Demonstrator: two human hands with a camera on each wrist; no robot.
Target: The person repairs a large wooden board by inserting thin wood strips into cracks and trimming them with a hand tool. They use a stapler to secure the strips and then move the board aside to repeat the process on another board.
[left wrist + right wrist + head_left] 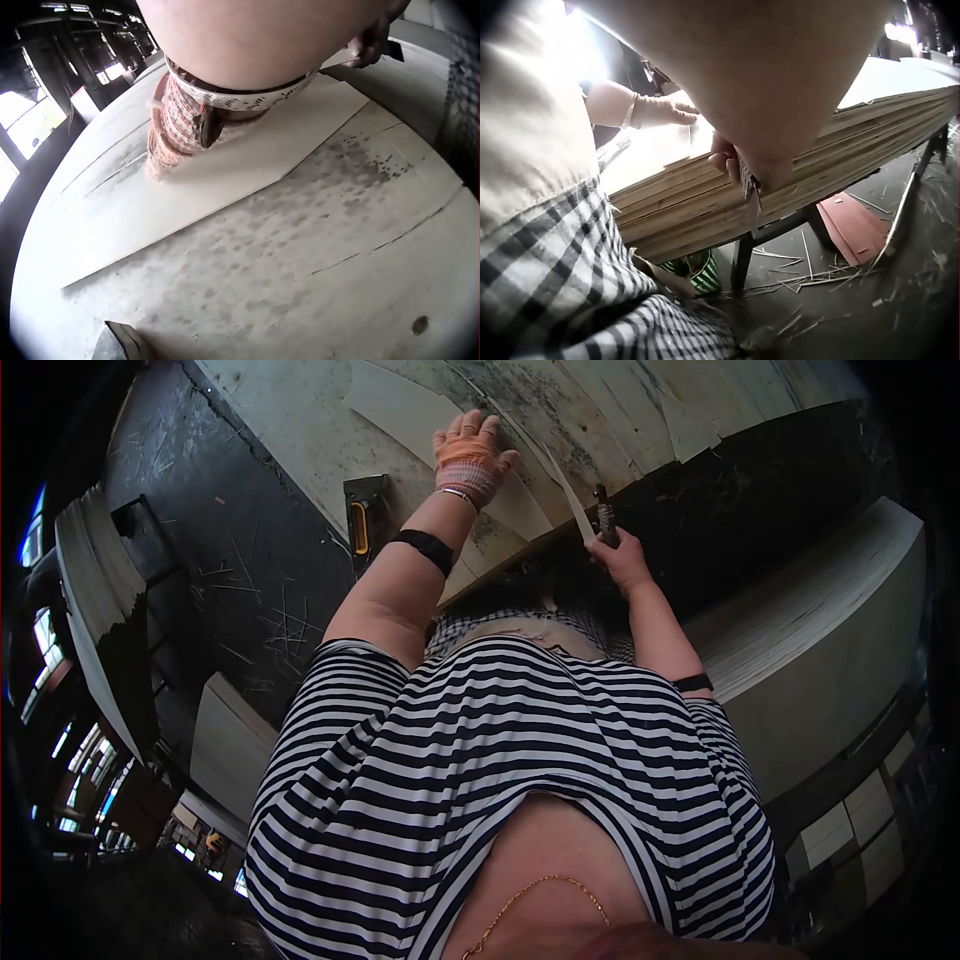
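Note:
My left hand (pixel 468 455), in an orange and white knit glove, lies with fingers spread on a pale thin wood sheet (pixel 225 191). This sheet overlaps larger, stained sheets (pixel 300 225) beneath it. My right hand (pixel 625 560) is bare and grips a knife (pixel 605 520) with a dark wrapped handle at the near edge of the pile. A narrow pale strip (pixel 570 490) runs from the sheets to the fingers of that hand. In the right wrist view, the pale pointed end (pixel 754 214) sticks out below the fist.
A dark block-shaped tool with a yellow part (pixel 360 525) rests left of my left forearm. A tall stack of sheets (pixel 820 630) stands at my right. Under the pile are a dark stand leg (pixel 741 261), a green striped container (pixel 705 274) and a reddish board (pixel 851 229); thin scraps litter the floor.

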